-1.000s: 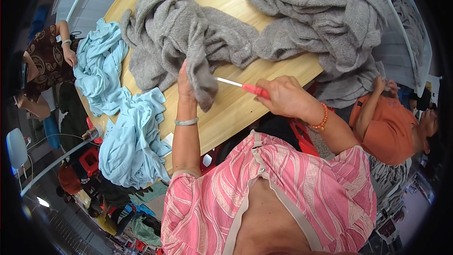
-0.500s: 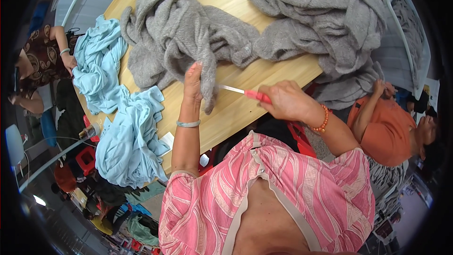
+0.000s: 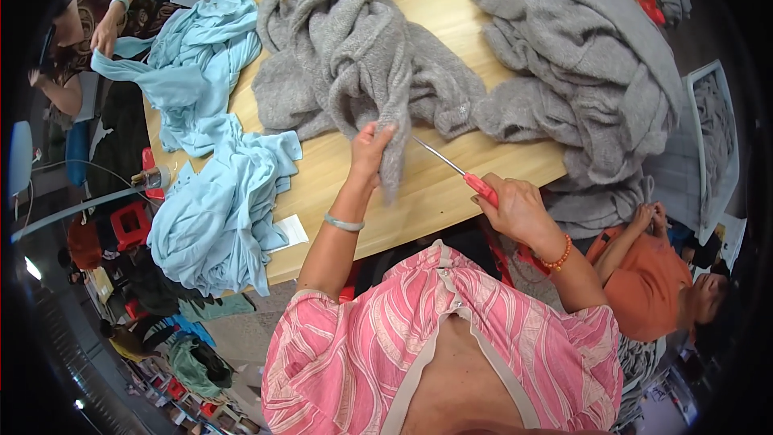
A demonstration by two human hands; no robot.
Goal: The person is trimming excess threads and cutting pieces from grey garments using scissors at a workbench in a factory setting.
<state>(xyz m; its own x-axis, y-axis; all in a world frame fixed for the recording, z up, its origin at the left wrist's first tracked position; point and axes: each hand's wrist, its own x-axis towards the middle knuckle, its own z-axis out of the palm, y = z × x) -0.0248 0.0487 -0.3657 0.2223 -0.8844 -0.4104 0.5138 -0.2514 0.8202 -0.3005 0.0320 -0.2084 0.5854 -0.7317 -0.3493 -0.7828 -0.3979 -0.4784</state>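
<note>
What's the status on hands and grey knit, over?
Left hand holding drooping end of grey knit garment. Right hand gripping red-handled tool, tip close to garment, contact unclear. Light blue cloth left, grey pile right, neither between tool and garment.

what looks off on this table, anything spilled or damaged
Nothing stands out: no spill or damage shows. Grey knitwear, held by the left hand, and light blue cloth lie rumpled; the right hand holds a red-handled tool.

Bare room is left along the near edge of the worktop (image 3: 427,203), crossed by the red-handled tool (image 3: 481,188). The left is blocked by light-blue cloth (image 3: 211,221); beyond, the grey garment (image 3: 342,48) and grey heap (image 3: 576,56) are parted by a bare gap.
</note>
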